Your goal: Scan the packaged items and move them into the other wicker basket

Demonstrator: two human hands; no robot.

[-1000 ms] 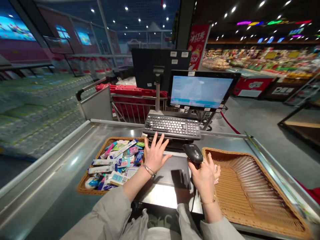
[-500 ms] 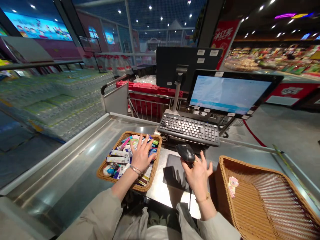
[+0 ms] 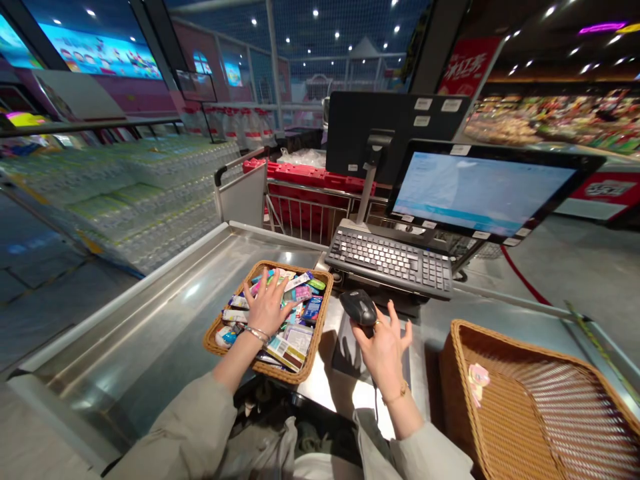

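My left hand [image 3: 267, 304] lies with fingers spread on the packets inside a wicker basket [image 3: 226, 319] full of several small colourful packaged items [image 3: 295, 337]. My right hand [image 3: 383, 340] holds a black handheld barcode scanner [image 3: 359, 307] by its handle, the outer fingers fanned out, above a dark scanner plate [image 3: 350, 347]. A second, larger wicker basket [image 3: 530, 407] at the right holds one small pink item [image 3: 478, 377].
A keyboard [image 3: 393, 260] and a tilted touchscreen [image 3: 483, 193] stand behind the baskets on the steel checkout counter [image 3: 165, 320]. A shopping trolley with red crates [image 3: 305, 200] is beyond. Stacks of bottled water [image 3: 120, 200] fill the left.
My left hand moved from in front of the keyboard down into the left basket. The right hand keeps the scanner. The pink item has appeared in the right basket. The view swung left.
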